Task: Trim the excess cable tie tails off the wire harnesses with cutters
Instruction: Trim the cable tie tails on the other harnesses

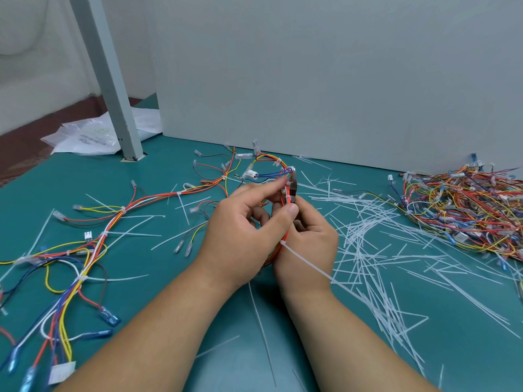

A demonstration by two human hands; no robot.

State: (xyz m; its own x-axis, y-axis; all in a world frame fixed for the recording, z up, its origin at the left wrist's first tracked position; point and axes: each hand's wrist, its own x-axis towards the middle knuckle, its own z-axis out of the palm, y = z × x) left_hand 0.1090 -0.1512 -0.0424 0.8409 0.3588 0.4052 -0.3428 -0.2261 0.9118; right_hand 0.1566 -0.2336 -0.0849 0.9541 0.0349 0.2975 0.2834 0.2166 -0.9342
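The wire harness (284,235) is held up above the middle of the table (158,261), between both hands. The left hand (240,230) pinches its orange and red wires between thumb and forefinger. The right hand (311,239) lies just behind and under it, fingers curled round the cutters (293,185). Only their metal head shows, standing up beside the harness loop. An untrimmed cable tie tail (308,263) sticks out from the harness across the right wrist.

Cut tails (365,241) litter the table's right half. A pile of harnesses (464,205) lies at the far right edge against the grey panel (339,80). Loose harnesses (93,244) sprawl along the left edge. At the far left corner, flat plastic bags (87,137) lie behind a post (113,89); I cannot tell what they hold.
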